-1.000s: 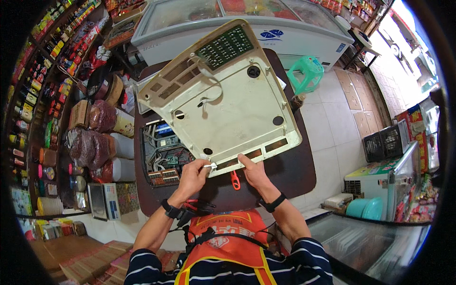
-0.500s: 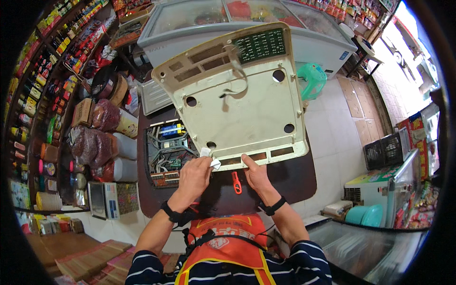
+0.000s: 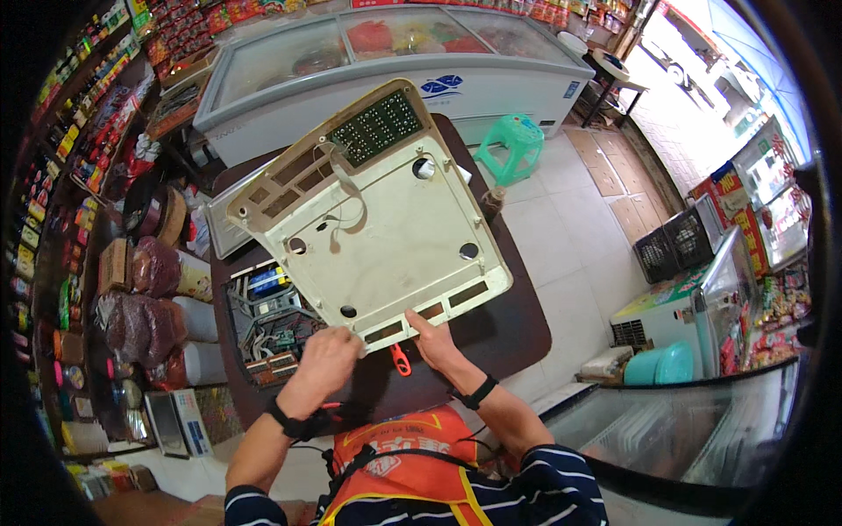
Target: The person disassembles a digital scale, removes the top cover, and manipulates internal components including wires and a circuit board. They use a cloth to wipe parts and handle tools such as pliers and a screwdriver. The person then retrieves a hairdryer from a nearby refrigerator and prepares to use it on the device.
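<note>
My device cover (image 3: 386, 232) is cream, its circuit board (image 3: 379, 128) green; my apron (image 3: 405, 465) orange, yellow-edged; my shirt (image 3: 561, 484) navy, white-striped.

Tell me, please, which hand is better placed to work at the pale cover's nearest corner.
Probably the left hand: it's at that corner, while the right hand holds the cover farther along.

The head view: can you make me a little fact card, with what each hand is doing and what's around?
Left hand: fingers curled at the near left corner of the cream, slotted plastic cover; exact grip hidden
Right hand: grips the cover's near edge, thumb on top
Far end of cover: green rectangular circuit board
Left of cover: open dark casing with wires
Near edge: orange-red tool
Table: dark brown, rounded corners
Beyond table: green plastic stool
</note>
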Demonstrator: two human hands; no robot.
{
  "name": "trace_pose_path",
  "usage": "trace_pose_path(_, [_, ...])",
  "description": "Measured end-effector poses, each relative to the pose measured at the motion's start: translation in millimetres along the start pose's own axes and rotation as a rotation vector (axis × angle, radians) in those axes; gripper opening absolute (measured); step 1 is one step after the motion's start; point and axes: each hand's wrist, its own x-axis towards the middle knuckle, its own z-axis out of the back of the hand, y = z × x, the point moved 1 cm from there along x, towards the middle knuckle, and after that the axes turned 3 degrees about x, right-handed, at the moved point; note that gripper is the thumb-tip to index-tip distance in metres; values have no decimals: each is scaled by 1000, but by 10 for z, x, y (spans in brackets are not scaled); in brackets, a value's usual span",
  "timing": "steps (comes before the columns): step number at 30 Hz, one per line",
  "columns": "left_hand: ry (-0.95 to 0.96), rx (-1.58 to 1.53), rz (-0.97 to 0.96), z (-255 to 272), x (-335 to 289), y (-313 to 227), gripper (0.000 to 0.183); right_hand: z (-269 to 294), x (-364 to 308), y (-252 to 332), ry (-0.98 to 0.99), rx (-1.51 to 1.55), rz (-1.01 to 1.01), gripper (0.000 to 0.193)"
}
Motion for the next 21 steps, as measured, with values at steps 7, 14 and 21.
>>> trace_pose_path(7, [-337, -282, 17, 313, 453, -214, 25, 159, 60, -184, 102, -258, 28, 52])
trace_pose_path(14, [-376, -162, -155, 203, 1343, -970, 16, 135, 50, -747, 296, 293, -126, 62])
trace_pose_path(21, [-209, -317, -60, 147, 1162, -872, 11, 308, -124, -216, 231, -690, 84, 40])
